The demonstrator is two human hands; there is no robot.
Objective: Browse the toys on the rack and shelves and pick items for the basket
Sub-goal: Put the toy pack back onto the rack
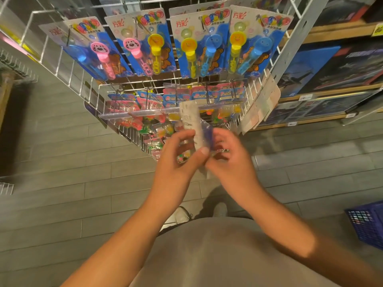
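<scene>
Fingers of both hands, left hand (pixel 179 160) and right hand (pixel 232 160), pinch a toy packet (pixel 193 123) (print blurred).

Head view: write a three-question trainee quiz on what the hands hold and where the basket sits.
1. True or false: both the left hand and the right hand hold the small clear packet.
2. Where is the blue basket? A) hanging on the wire rack B) on the floor to the person's right C) in the left hand
3. Fill in: the top row on the rack holds carded ____ wands.

Key: 1 true; 2 B; 3 bubble.
</scene>
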